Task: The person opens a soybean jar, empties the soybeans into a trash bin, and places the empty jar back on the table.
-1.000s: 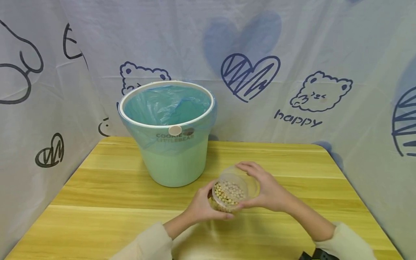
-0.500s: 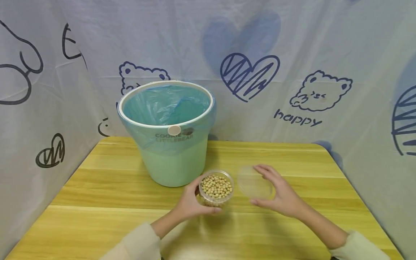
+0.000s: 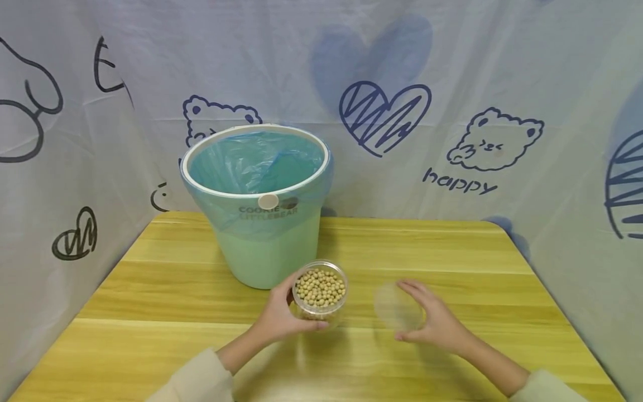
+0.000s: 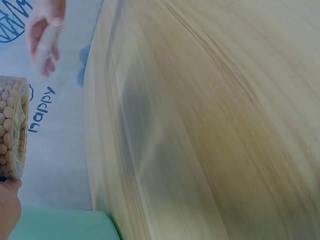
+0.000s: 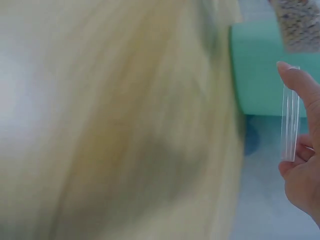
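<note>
Left hand (image 3: 281,318) grips the jar (image 3: 321,310) in front of the bin (image 3: 266,240); full of beans (image 3: 320,287), it looks weighty, slippery, best held round its side; right of the bin, right hand (image 3: 437,325) pinches the light-looking lid (image 3: 396,308) by its edge

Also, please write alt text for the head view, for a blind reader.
A person's left hand holds an open clear jar of pale beans; the right hand holds a clear lid. Behind, a plastic-lined green bin stands on a wooden table.
</note>
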`<state>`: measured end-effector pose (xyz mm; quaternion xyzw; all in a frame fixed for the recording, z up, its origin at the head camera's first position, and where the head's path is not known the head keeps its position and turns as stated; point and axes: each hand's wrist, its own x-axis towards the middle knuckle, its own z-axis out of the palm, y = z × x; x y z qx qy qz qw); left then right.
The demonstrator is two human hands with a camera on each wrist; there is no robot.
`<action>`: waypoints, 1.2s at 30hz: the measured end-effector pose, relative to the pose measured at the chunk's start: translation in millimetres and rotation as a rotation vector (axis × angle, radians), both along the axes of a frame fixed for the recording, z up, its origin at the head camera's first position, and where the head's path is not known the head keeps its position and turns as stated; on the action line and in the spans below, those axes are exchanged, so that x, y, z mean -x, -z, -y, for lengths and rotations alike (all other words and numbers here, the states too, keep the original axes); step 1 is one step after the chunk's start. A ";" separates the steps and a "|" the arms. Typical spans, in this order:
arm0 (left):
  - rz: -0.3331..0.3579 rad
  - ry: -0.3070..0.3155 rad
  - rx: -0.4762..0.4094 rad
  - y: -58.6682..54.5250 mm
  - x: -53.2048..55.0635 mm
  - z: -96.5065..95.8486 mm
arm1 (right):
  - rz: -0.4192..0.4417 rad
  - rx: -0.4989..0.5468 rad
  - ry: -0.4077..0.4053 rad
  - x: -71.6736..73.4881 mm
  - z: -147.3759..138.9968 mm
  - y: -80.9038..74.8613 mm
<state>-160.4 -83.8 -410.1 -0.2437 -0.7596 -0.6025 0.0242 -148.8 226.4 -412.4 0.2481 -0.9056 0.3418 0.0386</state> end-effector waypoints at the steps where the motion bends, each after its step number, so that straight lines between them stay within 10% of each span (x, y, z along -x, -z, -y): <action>1: -0.001 0.001 -0.001 0.1 -0.2 0.6 | 0.006 0.000 -0.003 -0.2 -0.5 4.5; 20: 0.002 -0.003 -0.006 -0.6 -1.7 7.0 | 0.218 -0.067 -0.024 -10.0 -7.8 53.6; 36: 0.012 -0.011 -0.027 -3.0 -2.5 15.7 | 0.191 -0.089 -0.056 -10.5 -9.2 56.6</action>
